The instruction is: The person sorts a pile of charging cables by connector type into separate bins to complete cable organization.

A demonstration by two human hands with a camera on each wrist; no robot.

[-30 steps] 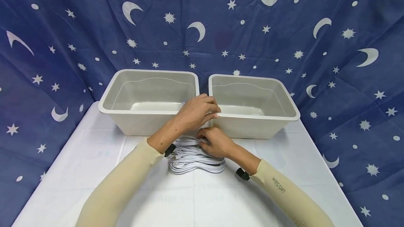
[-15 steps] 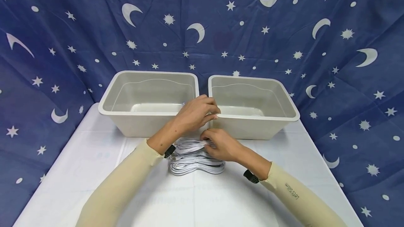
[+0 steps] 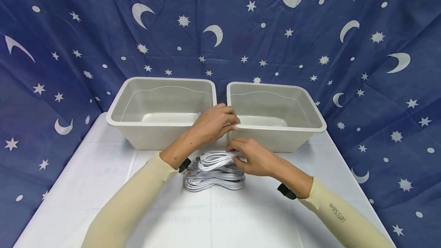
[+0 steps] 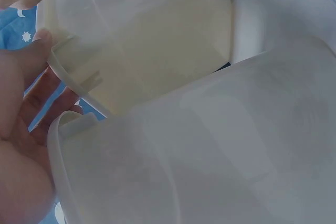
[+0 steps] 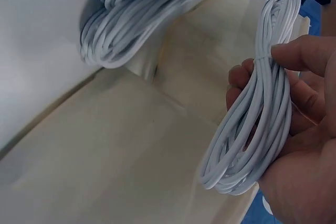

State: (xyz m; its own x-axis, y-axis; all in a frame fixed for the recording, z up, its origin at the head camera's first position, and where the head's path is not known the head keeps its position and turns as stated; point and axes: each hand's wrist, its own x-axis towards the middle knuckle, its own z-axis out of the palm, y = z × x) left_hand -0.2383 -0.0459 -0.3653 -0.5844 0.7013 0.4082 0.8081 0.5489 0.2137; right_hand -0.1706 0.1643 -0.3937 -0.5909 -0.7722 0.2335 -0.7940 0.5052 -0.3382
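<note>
My right hand [image 3: 255, 158] grips one end of a bundled coil of white cable [image 3: 217, 160], raised just above the pile. In the right wrist view the coil [image 5: 247, 129] lies between thumb and fingers, tied at its middle. Beneath it on the table is a pile of more coiled white cables [image 3: 211, 183]; metal plugs show at its left side. My left hand [image 3: 215, 121] holds the near rim of the right bin [image 3: 282, 128] by its left corner. In the left wrist view the thumb [image 4: 42, 40] touches that rim; the other fingers are partly hidden.
A matching pale grey bin [image 3: 155, 137] stands left of the right bin, with a narrow gap between them. A small bluish item inside it is mostly hidden by my left hand. A white cloth [image 3: 172, 217] covers the table; a blue star-and-moon curtain [image 3: 234, 41] hangs behind.
My right hand has moved to the right, drawing one cable coil up from the back of the pile. My left hand has stayed on the bin's rim.
</note>
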